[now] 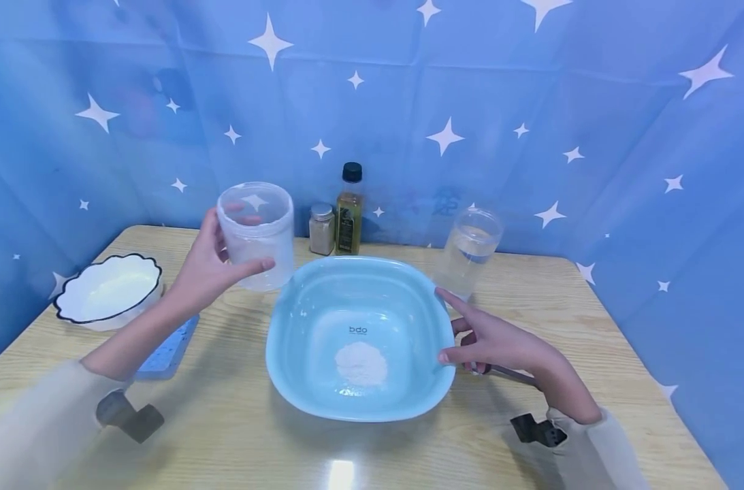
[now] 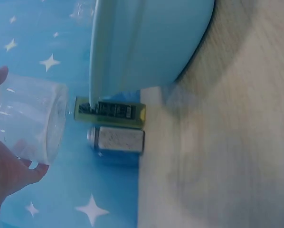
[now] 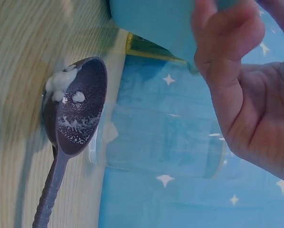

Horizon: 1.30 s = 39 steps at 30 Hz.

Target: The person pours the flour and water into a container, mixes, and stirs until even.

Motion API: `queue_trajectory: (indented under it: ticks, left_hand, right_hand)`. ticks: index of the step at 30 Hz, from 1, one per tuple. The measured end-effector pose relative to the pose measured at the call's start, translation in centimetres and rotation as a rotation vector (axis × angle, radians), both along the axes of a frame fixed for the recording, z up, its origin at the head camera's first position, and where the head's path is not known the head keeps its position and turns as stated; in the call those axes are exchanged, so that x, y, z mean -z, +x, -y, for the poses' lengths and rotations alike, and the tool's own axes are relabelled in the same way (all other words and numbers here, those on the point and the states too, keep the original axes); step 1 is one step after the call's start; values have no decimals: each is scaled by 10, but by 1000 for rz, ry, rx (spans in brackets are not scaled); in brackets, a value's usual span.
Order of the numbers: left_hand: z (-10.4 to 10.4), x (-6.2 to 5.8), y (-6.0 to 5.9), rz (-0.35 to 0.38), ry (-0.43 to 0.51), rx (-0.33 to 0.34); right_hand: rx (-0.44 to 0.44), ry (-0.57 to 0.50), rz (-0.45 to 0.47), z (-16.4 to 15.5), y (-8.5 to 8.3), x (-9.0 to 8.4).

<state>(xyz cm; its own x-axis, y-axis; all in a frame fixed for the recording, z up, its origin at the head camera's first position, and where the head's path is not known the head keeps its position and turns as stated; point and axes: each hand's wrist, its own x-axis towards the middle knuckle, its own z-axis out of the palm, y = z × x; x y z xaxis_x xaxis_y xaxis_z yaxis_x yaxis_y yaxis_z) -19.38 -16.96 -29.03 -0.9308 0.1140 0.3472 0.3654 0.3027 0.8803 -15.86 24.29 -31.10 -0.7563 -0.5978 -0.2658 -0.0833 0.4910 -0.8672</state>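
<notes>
My left hand point(image 1: 209, 265) grips a clear plastic jar point(image 1: 263, 255), held up to the left of the basin, thumb across its near side. The jar's mouth faces upward, and a cloudy band shows inside below the rim. In the middle of the table stands a light blue basin point(image 1: 362, 412) with a small heap of white powder point(image 1: 361, 364) on its bottom. On the basin's right edge, my right hand point(image 1: 500, 340) holds the rim with thumb and index finger on it, other fingers bent below. A dark ladle point(image 3: 80, 114) smeared with white paste lies beneath that hand.
Behind the basin stand a small shaker jar point(image 1: 321, 231) and an oil bottle point(image 1: 348, 221). A clear tumbler of water point(image 1: 467, 255) is just beyond its right rim. At left are a white scalloped bowl point(image 1: 108, 289) and a blue flat object point(image 1: 168, 350) partly under my forearm.
</notes>
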Motion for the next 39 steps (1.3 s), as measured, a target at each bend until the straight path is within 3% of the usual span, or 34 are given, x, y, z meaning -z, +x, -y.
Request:
queue_trajectory:
  ticks: [5,10,17,24,34,39]
  left_hand:
    - [18,14,7,56,24,-81]
    - [31,28,11,97,42,-113]
    - [38,42,16,214,26,-164]
    - [37,55,17,235,14,-152]
    - [36,68,24,332,3,-151]
    - [37,75,23,311,-20,-132]
  right_hand:
    - [30,18,12,-1,1,-1]
    - [12,2,4,-1,-1,-2]
    - [36,8,11,-4,-1,-3]
    - [14,-4,-7,-4,-1,-3]
    - [27,16,9,-2,2,0]
    - [16,12,7,-1,1,0]
